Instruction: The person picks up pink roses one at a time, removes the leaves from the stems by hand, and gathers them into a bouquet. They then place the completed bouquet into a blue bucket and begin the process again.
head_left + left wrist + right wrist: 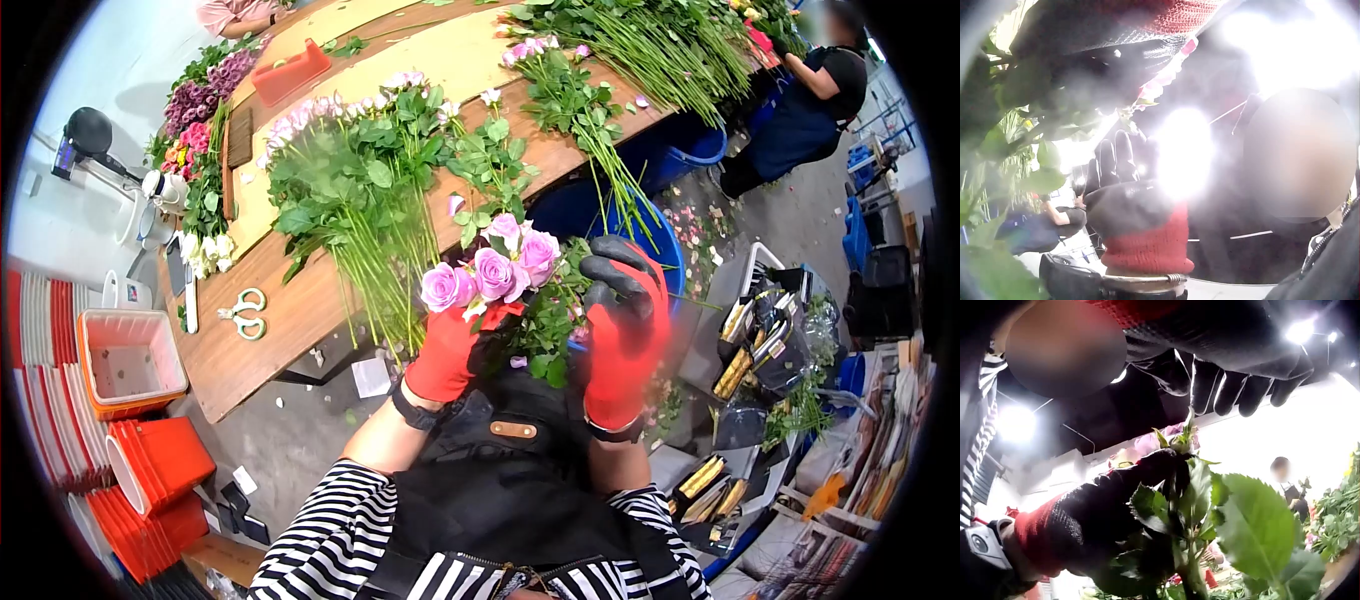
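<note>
1. Nearest my head camera are a black apron (470, 470) and black-and-white striped sleeves (325, 525).
2. Beyond the apron, the left hand (442, 352), in a red-and-black glove, grips a small bunch of lilac-pink roses (495, 274) just beneath the blooms.
3. I see the right hand (628, 335), gloved alike, beside the bunch, its fingers loosely bent, apart and holding nothing.
4. Further off, a wooden table (225, 365) bears pale pink roses (335, 112) on long leafy stems, and pale-handled scissors (243, 314).
</note>
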`<state>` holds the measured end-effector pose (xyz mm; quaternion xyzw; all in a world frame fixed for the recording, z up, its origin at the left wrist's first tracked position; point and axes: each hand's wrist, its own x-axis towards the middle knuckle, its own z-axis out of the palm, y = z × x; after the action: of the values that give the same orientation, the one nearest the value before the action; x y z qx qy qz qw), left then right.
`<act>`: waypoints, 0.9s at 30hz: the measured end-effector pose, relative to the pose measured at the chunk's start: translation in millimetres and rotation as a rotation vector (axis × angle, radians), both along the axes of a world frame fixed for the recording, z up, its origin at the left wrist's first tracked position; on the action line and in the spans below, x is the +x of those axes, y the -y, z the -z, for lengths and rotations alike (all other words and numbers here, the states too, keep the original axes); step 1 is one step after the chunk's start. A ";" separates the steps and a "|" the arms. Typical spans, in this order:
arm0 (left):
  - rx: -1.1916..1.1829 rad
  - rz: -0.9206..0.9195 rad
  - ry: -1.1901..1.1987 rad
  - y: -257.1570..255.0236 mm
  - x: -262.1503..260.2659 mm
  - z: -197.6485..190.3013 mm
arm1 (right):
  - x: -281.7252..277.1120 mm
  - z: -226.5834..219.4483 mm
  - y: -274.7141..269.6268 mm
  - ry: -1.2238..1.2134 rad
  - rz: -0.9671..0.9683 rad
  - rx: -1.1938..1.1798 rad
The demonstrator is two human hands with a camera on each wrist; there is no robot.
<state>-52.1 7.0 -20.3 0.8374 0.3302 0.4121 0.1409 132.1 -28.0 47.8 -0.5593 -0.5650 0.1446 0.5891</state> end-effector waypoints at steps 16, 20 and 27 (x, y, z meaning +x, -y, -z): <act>-0.691 -0.076 0.782 8.4 28.2 0.2 | -11.7 4.7 -1.0 0.275 0.125 0.112; -0.656 -0.032 0.706 11.9 29.5 10.3 | -12.1 15.8 -0.1 0.162 0.035 0.199; -0.551 -0.058 0.578 15.3 19.9 24.0 | -3.5 24.4 -2.0 -0.297 0.119 0.141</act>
<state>-32.1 -8.2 -44.3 0.6080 0.3986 0.5305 0.4358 128.7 -26.0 23.4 -0.5216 -0.4462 0.1507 0.7114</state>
